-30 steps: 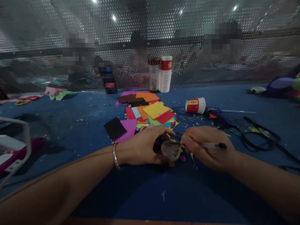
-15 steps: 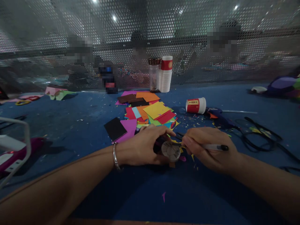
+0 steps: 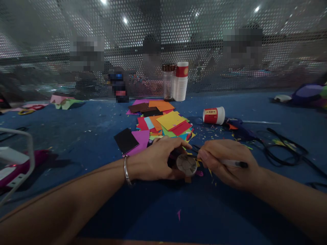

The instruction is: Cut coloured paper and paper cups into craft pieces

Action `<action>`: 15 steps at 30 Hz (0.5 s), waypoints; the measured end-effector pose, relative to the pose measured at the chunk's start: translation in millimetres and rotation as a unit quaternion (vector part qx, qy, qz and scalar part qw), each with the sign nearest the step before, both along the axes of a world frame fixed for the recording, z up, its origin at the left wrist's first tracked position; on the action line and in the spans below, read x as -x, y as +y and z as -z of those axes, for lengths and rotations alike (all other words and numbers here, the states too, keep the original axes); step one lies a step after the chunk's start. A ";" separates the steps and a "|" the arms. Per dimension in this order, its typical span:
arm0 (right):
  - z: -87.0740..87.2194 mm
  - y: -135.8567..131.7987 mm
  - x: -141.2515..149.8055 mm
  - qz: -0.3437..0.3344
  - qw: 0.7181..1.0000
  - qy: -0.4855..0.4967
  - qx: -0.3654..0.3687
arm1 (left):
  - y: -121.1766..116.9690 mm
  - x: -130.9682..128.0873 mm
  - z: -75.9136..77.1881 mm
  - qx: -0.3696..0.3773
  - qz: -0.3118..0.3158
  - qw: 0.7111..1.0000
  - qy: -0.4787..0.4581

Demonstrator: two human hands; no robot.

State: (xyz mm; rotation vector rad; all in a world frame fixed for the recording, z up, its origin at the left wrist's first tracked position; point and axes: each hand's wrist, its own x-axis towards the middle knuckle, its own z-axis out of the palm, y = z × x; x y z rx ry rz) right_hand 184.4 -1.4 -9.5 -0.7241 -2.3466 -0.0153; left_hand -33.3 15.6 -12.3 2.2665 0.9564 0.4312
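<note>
My left hand, with a silver bangle on the wrist, curls around a small round grey disc with clock-like marks and holds it down on the blue table. My right hand grips a white pen with a black cap, its tip pointing left at the disc's edge. Both hands rest low on the table, almost touching. Just behind them lies a spread of coloured paper squares, with a black square and a purple one beside it.
A tipped red-and-white paper cup lies right of the papers. A glass jar and a stack of cups stand by the perforated screen. Black cables trail at right; a white frame with a magenta object is at left. Paper scraps litter the table.
The pen in my right hand has shifted slightly, and the disc has turned a little under my left hand. Otherwise the hands stay in place.
</note>
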 end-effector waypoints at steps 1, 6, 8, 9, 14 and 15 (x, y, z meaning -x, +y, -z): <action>0.1 -0.1 0.0 -0.003 1.000 0.001 0.002 | 0.1 -0.1 0.1 0.000 -0.001 1.000 -0.001; -1.5 -1.7 -0.1 -0.008 1.000 -0.001 0.000 | 0.1 -0.2 0.3 -0.005 -0.004 1.000 -0.001; -1.8 -1.9 -0.1 -0.003 1.000 -0.007 -0.005 | 0.1 -0.1 0.1 0.000 -0.002 1.000 0.002; -1.8 -1.7 0.0 0.000 1.000 -0.009 -0.006 | 0.1 0.0 -0.1 0.000 -0.001 1.000 0.002; -0.4 -0.8 0.5 0.016 1.000 -0.007 -0.021 | 0.0 -0.4 -1.3 0.004 0.002 1.000 0.010; -0.5 -1.1 0.5 0.013 1.000 -0.007 -0.019 | -0.1 -0.5 -1.5 0.006 0.002 1.000 0.010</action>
